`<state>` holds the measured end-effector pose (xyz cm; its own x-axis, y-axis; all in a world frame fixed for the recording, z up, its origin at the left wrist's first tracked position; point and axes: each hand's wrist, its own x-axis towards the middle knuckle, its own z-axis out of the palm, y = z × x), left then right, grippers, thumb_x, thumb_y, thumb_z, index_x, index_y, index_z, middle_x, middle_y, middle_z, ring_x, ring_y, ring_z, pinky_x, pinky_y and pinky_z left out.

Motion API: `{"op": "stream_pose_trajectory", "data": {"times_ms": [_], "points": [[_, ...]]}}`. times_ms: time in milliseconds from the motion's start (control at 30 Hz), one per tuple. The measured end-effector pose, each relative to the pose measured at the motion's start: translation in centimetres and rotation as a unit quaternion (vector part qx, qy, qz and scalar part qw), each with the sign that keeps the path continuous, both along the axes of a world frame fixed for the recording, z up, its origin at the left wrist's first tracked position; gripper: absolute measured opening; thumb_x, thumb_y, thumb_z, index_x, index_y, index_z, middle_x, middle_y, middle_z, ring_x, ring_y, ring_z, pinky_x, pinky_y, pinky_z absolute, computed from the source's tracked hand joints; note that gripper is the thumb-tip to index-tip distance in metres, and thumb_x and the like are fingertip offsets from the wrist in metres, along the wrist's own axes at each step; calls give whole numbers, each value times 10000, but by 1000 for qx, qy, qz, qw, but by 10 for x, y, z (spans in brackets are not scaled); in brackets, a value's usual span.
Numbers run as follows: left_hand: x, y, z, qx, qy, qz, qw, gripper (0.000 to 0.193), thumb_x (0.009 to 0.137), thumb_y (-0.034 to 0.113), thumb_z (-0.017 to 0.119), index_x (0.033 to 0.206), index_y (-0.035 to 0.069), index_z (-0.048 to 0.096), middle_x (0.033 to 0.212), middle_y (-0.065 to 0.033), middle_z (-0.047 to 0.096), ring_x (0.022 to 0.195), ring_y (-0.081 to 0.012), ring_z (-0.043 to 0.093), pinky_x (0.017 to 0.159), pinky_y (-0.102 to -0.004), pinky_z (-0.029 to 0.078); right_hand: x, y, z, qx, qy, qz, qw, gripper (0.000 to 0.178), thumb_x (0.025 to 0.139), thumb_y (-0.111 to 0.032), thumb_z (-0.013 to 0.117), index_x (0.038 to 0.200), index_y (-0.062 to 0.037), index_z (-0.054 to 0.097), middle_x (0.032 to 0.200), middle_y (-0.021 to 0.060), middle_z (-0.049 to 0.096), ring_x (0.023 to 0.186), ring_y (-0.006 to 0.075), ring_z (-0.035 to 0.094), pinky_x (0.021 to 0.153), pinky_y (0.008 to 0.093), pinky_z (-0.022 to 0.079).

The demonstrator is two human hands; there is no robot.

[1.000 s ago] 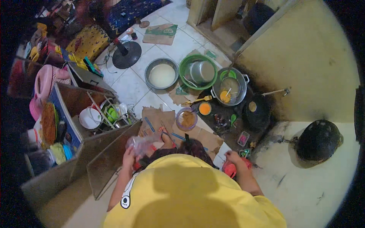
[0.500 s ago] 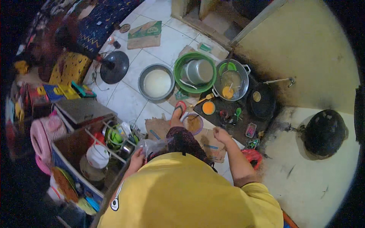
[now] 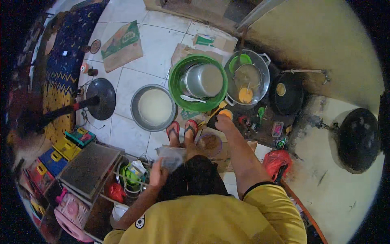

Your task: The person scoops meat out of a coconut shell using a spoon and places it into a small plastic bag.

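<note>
My left hand [image 3: 158, 175] is closed on a clear plastic bag [image 3: 172, 157], limp and blurred, held low in front of my dark shorts. My right hand [image 3: 223, 123] reaches forward with curled fingers at the near edge of a round orange bowl [image 3: 226, 113]; whatever it grips, if anything, is hidden beneath it. A yellow spatula [image 3: 219, 108] lies just beyond that hand. Near my feet, a round tub of brown contents [image 3: 210, 143] stands on flattened cardboard, below the right forearm. Left of the spatula sits a green basin [image 3: 175, 102] with a metal pot [image 3: 204, 80] and a white spoon [image 3: 192, 99] inside.
A grey basin of whitish liquid [image 3: 134, 106] stands on the tiles. A big metal pot [image 3: 264, 81] holds liquid, a green bowl and an orange ladle. Dark pans [image 3: 287, 101] and a hanging wok [image 3: 358, 140] are at right, a rack [image 3: 106, 195] and black fan [image 3: 100, 106] at left.
My right hand has moved forward to the orange bowl. The left hand has shifted slightly with the plastic bag. My view has turned, and both sandalled feet now show.
</note>
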<state>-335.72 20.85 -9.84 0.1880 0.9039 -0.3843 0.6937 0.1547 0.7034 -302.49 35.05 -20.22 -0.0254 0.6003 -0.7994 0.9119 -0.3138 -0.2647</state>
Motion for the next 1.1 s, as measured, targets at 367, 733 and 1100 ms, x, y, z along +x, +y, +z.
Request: {"op": "stream_pose_trajectory", "data": {"times_ms": [367, 733, 1100], "points": [[20, 81, -75, -166, 67, -169, 969, 413, 669, 94, 502, 1068, 72, 398, 1015, -147, 475, 693, -321, 533, 536, -364, 452, 1, 43, -230, 15, -137, 118, 983, 398, 699, -194, 392, 1069, -49, 413, 1152, 103, 361, 1064, 258, 326, 891, 388, 264], [-1, 94, -103, -195, 106, -215, 951, 434, 609, 110, 565, 1026, 85, 447, 1056, -103, 464, 718, -265, 546, 576, -315, 461, 17, 28, -381, 230, 354, -512, 748, 411, 803, -309, 290, 1160, -107, 316, 1202, 82, 324, 1105, 258, 286, 935, 411, 206], [-17, 81, -110, -193, 101, -198, 956, 359, 604, 109, 563, 958, 90, 506, 1018, -94, 498, 707, -261, 550, 571, -310, 463, 1, 60, -342, 134, 410, -638, 638, 395, 799, -267, 320, 1162, -112, 301, 1189, 88, 328, 1079, 252, 324, 913, 379, 263]]}}
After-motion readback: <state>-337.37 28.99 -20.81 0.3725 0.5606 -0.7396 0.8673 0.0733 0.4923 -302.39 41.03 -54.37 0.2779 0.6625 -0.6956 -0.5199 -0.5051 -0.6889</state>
